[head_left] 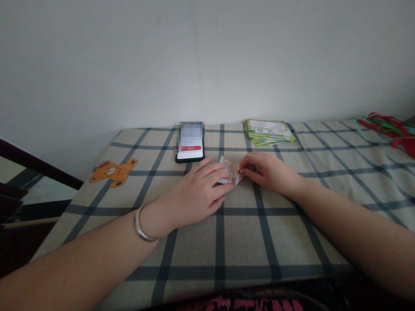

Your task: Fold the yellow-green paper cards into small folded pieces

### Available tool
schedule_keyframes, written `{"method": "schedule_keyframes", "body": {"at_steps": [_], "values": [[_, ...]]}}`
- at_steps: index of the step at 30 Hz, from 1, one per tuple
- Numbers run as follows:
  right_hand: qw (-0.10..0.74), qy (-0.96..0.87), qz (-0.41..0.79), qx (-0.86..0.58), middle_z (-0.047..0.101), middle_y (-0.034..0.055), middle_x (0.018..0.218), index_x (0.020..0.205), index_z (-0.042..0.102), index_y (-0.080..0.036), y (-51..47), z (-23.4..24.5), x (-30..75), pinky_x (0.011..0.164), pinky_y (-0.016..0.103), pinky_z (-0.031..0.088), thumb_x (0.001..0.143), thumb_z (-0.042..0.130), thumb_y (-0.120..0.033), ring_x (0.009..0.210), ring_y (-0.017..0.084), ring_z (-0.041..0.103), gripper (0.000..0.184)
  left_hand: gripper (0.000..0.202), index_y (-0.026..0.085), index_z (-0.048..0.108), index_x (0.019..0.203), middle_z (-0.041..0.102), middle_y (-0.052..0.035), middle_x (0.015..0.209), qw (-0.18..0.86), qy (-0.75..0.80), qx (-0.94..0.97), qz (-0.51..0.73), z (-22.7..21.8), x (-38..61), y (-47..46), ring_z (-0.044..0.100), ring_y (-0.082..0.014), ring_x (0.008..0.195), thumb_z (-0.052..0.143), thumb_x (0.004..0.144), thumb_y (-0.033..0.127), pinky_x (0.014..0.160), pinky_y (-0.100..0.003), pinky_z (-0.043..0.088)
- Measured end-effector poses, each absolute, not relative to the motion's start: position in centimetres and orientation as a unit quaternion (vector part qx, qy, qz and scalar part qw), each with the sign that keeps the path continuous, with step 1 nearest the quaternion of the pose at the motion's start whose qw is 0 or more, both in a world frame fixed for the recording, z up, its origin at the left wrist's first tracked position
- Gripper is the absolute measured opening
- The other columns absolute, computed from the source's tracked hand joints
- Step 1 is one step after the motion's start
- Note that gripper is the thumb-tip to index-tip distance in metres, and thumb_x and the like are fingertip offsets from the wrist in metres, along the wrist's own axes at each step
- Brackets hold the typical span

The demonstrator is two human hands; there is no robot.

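Note:
A small printed paper card [229, 168] lies on the checked tablecloth [253, 233] near the middle. My left hand [197, 190], with a silver bangle at the wrist, lies over the card's left side with its fingers stretched flat on it. My right hand [267, 172] pinches the card's right edge between thumb and fingertips. Both hands meet over the card.
A black phone [190, 142] with a lit screen lies just behind my left hand. A stack of green printed cards [269, 131] sits at the back near the wall. Red and green ribbons [389, 127] lie at the far right. A bear print [113, 171] marks the cloth's left side.

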State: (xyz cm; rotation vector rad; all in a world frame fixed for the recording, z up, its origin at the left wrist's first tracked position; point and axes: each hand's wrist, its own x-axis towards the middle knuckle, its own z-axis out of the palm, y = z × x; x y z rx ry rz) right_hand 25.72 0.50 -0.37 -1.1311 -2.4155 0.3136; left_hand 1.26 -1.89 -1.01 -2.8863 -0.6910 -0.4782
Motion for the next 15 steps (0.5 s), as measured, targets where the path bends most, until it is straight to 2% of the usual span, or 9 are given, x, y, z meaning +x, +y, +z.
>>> {"method": "schedule_keyframes", "body": {"at_steps": [4, 9, 15], "values": [[0.231, -0.87, 0.121, -0.419, 0.064, 0.0005, 0.076, 0.083, 0.061, -0.018, 0.87, -0.76, 25.35, 0.063, 0.024, 0.039, 0.088, 0.058, -0.021, 0.068, 0.013, 0.056, 0.006, 0.033, 0.016, 0.06, 0.122, 0.063, -0.0063, 0.124, 0.068, -0.228, -0.957, -0.169, -1.04, 1.35, -1.94, 0.048, -0.0233, 0.127, 0.054, 0.09, 0.023, 0.119, -0.05, 0.024], [0.233, -0.872, 0.119, -0.413, 0.063, 0.0013, 0.078, 0.082, 0.062, -0.017, 1.02, -0.87, 25.1, 0.064, 0.024, 0.039, 0.087, 0.059, -0.019, 0.07, 0.013, 0.055, 0.006, 0.031, 0.015, 0.061, 0.119, 0.065, -0.0056, 0.121, 0.069, -0.223, -0.959, -0.161, -1.06, 1.41, -1.89, 0.051, -0.023, 0.124, 0.055, 0.09, 0.022, 0.119, -0.05, 0.024], [0.237, -0.871, 0.107, -0.417, 0.062, 0.0021, 0.08, 0.082, 0.063, -0.017, 1.0, -0.95, 25.04, 0.066, 0.025, 0.04, 0.087, 0.06, -0.02, 0.074, 0.014, 0.055, 0.007, 0.037, 0.015, 0.056, 0.126, 0.065, -0.006, 0.122, 0.058, -0.224, -0.957, -0.173, -1.01, 1.51, -1.98, 0.055, -0.0204, 0.117, 0.054, 0.09, 0.02, 0.117, -0.05, 0.025]]}}
